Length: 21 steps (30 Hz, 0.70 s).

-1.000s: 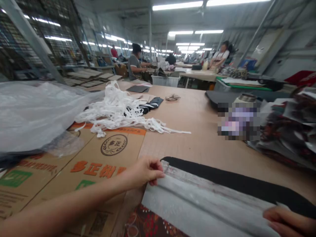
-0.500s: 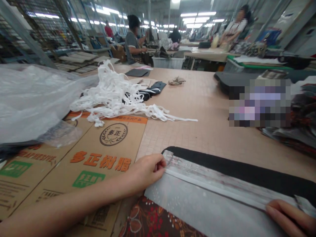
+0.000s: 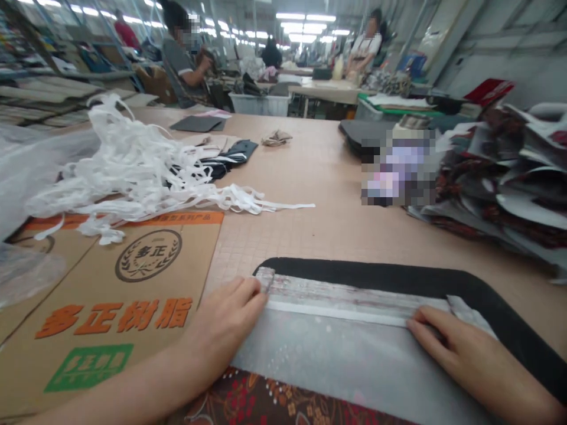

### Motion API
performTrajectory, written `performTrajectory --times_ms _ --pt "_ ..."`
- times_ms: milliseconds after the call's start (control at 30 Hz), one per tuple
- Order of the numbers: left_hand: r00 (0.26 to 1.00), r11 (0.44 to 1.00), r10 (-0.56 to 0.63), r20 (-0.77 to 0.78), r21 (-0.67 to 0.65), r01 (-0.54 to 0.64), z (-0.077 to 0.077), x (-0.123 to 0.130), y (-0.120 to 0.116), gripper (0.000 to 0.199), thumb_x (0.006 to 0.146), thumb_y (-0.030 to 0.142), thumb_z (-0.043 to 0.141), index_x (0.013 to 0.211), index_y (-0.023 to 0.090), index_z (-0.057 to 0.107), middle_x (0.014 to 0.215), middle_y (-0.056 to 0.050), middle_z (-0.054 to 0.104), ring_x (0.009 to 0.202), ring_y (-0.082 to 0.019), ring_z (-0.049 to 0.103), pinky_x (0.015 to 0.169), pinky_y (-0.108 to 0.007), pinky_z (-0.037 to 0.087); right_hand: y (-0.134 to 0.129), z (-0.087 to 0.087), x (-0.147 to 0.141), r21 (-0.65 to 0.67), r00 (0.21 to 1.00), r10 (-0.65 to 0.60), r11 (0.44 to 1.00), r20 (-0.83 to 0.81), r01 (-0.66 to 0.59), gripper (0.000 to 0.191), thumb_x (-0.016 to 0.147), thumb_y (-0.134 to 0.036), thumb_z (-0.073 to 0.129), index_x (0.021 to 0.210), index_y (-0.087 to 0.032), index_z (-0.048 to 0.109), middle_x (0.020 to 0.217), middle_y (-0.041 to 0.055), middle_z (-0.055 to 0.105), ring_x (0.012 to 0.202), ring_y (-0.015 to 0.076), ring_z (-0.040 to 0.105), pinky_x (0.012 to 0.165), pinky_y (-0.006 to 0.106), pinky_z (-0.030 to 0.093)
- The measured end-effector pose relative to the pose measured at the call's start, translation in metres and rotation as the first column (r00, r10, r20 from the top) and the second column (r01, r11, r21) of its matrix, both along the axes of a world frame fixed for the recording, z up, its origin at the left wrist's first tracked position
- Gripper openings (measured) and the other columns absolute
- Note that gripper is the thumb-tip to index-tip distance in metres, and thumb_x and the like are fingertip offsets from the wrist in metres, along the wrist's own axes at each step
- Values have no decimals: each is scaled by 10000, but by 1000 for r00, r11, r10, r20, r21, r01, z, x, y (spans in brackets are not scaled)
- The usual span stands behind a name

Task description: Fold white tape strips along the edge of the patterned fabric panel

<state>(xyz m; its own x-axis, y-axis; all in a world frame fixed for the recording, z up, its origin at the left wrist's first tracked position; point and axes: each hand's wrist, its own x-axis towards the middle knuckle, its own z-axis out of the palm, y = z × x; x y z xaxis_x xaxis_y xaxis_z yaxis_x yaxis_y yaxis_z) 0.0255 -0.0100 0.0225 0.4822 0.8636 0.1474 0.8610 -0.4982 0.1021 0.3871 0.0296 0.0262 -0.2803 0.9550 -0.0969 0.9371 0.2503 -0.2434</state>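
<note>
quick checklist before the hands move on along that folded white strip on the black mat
1. Left hand pressing the left end of the white strip: ok.
2. Right hand pressing the strip's right end: ok.
3. Fold lies straight between the hands: ok.
4. Grey sheet sits on the black mat: ok.
5. Pile of white ribbon lies apart from the mat: ok.
6. Strip stuck down along its length: cannot tell.

We see a big workshop lit by ceiling strip lights (image 3: 305, 16), with grey walls (image 3: 496, 65), shelving (image 3: 39, 88) at left, and long work tables (image 3: 328, 91) where people (image 3: 181, 56) sit.
</note>
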Motion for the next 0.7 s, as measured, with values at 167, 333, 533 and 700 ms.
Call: performTrajectory --times_ms 167,333,533,700 --pt "963 965 -84 -257 221 143 -2 7 -10 436 802 -32 281 1112 103 557 939 -113 578 892 -264 502 856 -446 363 -4 11 -11 -34 999 -21 999 40 22 198 837 -296 403 705 -212 524 690 19 600 654 179 573 579 275 393" --pt "915 976 -119 -386 123 178 8 13 -13 673 730 -76 275 1318 225 403 945 -82 586 882 -248 525 886 -450 360 -6 16 -17 -23 996 -65 998 58 67 149 832 -216 431 711 -195 515 714 16 602 659 162 551 592 262 349" --pt "873 939 -273 -403 85 333 13 49 9 519 701 -30 306 1132 77 577 1041 -166 579 928 -305 521 807 -470 436 -9 16 -22 32 995 -50 998 87 48 145 828 -202 450 700 -173 513 726 25 609 678 161 555 589 263 312" --pt "841 885 -453 -298 -32 465 6 110 27 537 745 -11 335 1261 94 438 1054 -147 562 865 -257 534 706 -383 503 -9 17 -18 74 990 -79 995 114 71 141 816 -243 490 703 -170 531 741 34 627 698 176 568 572 267 290"
